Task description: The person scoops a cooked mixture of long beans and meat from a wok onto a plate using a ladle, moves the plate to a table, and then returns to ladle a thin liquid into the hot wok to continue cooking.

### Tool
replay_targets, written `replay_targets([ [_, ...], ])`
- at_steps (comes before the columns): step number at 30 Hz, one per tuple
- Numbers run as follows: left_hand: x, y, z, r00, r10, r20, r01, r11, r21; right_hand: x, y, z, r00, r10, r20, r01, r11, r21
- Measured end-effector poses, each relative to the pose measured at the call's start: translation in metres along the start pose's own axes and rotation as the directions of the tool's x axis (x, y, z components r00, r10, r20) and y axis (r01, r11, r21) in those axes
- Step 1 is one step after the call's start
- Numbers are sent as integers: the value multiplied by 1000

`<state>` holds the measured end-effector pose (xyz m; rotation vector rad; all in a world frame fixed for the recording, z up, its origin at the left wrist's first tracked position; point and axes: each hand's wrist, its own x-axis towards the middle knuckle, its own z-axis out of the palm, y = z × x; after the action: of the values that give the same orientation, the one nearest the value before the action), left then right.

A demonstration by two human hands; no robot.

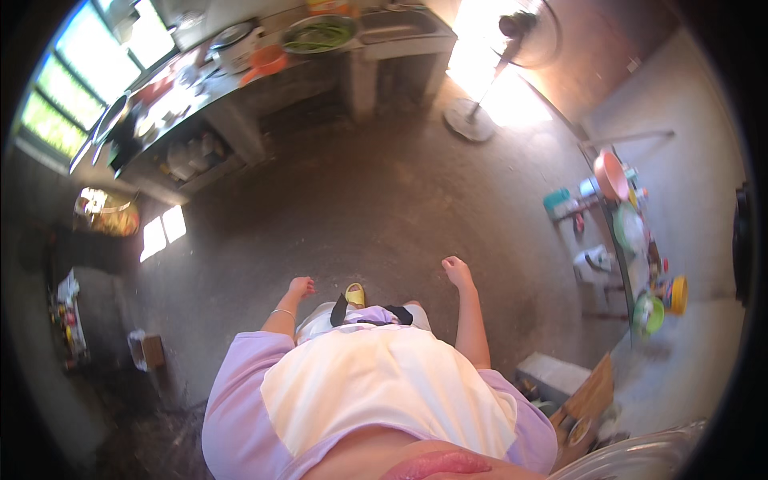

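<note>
My left hand (302, 287) hangs beside my body over the concrete floor (360, 198), its fingers loosely bent and nothing visible in it. A thin bangle (283, 312) circles that wrist. On the other side, my right hand (459, 272) is held out from my hip, loosely curled, also with nothing visible in it. Neither hand touches an object. Between them, a yellow slipper (355, 294) shows on one foot, below dark straps (396, 315) at my waist. The fingers are small in view and partly blurred.
Ahead runs a counter (231, 90) with a rice cooker (234, 51), an orange dipper (267, 62), a basin of green vegetables (318, 34) and a sink (399, 25). A pedestal fan (471, 120) stands near the bright doorway. Right: a cluttered table (621, 258). Left: a cardboard box (147, 351).
</note>
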<state>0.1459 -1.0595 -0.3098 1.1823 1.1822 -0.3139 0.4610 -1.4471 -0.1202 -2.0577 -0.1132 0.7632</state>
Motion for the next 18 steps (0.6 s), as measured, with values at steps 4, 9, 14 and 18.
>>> replay_targets([
  [4,-8,-22,-68,983,-78,-166,33,966,-257,77,-68,77,971,-215,106,230,960,-162],
  [9,1,4,-83,979,-77,-190,-17,893,-450,139,-170,144,942,-182,283,247,945,-216],
  [14,33,69,-104,985,-26,-171,-69,848,-526,205,-292,188,892,-266,366,373,889,-264],
  [18,61,118,-132,963,-60,-264,-101,825,-555,256,-409,223,833,-361,419,472,860,-196],
])
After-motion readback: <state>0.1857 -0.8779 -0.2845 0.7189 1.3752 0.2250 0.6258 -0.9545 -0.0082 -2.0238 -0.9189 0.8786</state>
